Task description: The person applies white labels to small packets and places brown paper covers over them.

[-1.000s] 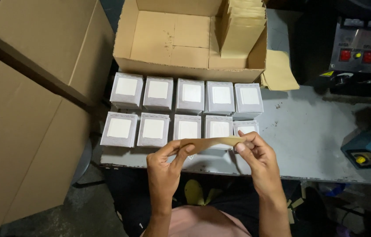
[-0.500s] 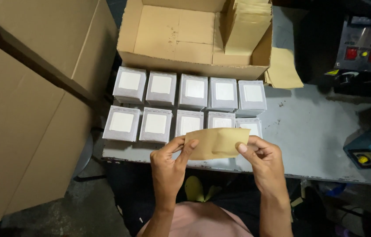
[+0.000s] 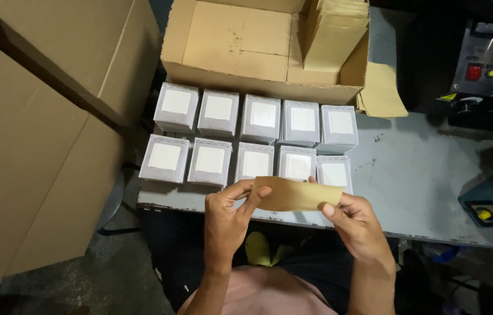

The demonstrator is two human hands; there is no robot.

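1. Turned flat-on to the camera now, where edge-on a second ago: brown paper sleeve [image 3: 296, 194].
2. Pinched at its left end by left hand [image 3: 228, 217], at its right end by right hand [image 3: 358, 224], just above the worktop [image 3: 415, 175] edge.
3. Likely light, thin, easily creased; best held by the ends.
4. Beyond the hands: ten grey boxes [image 3: 258, 137], then an open carton [image 3: 246, 41].

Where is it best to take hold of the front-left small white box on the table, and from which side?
Grip the front-left white box from above, across its left and near faces' edges: its right side touches the neighbouring box, another box sits behind, while the left and near sides at the table edge stand free.
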